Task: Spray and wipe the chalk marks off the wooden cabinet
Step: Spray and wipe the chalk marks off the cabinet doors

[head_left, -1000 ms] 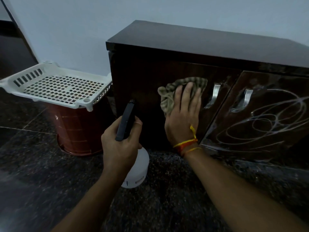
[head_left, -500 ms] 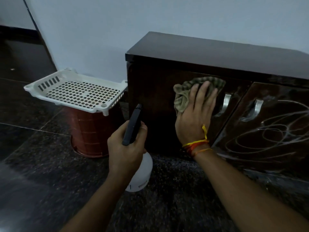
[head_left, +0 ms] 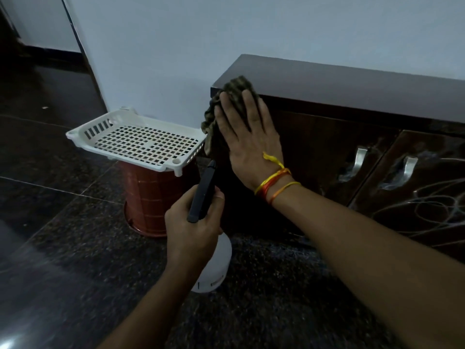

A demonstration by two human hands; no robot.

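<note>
The right hand (head_left: 247, 142) lay flat with its fingers spread straight, pressing a crumpled olive cloth (head_left: 227, 102) against the upper left corner of the wooden cabinet (head_left: 339, 102). The cloth bunched out past the fingertips toward eleven o'clock and hung down along the cabinet's left edge. Yellow and orange threads (head_left: 275, 181) circled that wrist.

At about seven o'clock from it, the left hand (head_left: 192, 222) curled round the neck of a spray bottle (head_left: 214, 268), whose black head (head_left: 203, 192) pointed up toward the cabinet front and whose white body showed below the fist.

White chalk marks (head_left: 427, 210) looped across the right door at roughly three o'clock from the hands. Two metal handles (head_left: 357, 162) sat between the cloth and those scribbles. The left door near the cloth looked dark; whether faint chalk was on it could not be told.

At nine o'clock from the cabinet, a white perforated tray (head_left: 141, 142) rested on top of a red-brown bucket (head_left: 153, 197), which stood on the dark speckled floor (head_left: 63, 260) near the pale wall (head_left: 226, 34).
</note>
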